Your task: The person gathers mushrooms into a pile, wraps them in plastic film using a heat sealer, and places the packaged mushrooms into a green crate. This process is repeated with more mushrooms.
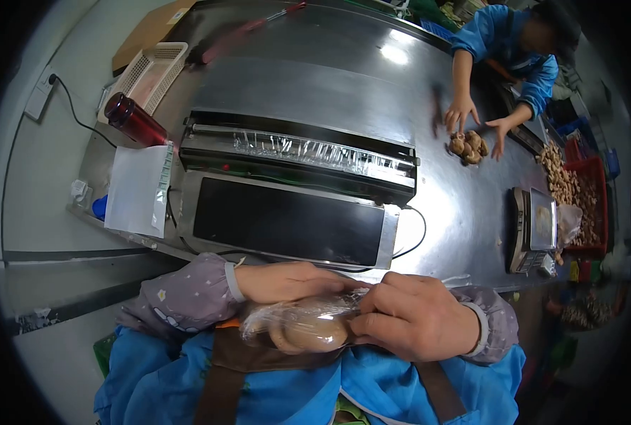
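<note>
Plastic-wrapped mushroom pack (pixel 308 324) between both hands' closed fingers (pixel 372 312), left hand (pixel 287 282), right hand (pixel 418 319).

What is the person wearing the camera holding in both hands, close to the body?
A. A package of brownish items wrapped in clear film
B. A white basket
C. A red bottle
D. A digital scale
A: the left hand and the right hand both grip the film-wrapped package of brownish items, while the red bottle, basket and scale sit untouched on the steel table.
</note>
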`<state>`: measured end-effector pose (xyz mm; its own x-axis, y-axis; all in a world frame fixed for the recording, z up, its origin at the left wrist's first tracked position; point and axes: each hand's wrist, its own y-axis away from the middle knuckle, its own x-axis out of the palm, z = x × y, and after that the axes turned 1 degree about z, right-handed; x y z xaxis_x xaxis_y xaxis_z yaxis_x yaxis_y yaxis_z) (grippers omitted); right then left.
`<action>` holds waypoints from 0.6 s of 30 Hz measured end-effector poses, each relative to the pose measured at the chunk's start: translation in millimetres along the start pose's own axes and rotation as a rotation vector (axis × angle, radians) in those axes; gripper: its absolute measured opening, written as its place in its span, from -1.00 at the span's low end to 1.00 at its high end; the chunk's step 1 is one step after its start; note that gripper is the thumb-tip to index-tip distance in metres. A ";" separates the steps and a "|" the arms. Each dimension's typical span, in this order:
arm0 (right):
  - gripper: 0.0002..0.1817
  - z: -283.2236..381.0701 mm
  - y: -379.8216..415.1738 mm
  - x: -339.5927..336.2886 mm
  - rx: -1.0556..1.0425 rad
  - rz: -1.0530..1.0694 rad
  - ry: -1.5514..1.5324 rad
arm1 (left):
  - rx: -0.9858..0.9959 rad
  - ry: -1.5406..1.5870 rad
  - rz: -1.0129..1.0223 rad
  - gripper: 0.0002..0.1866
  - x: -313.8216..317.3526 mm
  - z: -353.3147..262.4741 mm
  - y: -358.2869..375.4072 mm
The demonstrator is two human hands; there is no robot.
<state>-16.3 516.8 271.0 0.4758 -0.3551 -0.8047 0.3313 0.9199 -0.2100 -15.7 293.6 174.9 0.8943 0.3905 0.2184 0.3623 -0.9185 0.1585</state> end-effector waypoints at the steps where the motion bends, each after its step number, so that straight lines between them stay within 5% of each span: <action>1: -0.72 0.6 -2.0 -1.3 -0.010 -0.001 0.000 | 0.001 -0.013 0.003 -0.54 0.7 -1.7 -0.1; 18: -0.91 -7.9 -3.3 5.5 0.113 -0.095 -0.491 | -0.049 -0.041 0.015 -0.54 9.8 -13.3 9.5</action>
<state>-21.2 513.1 262.9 0.7568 -0.4979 -0.4235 0.4650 0.8654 -0.1866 -7.0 289.5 191.3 0.9099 0.3730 0.1813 0.3366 -0.9196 0.2027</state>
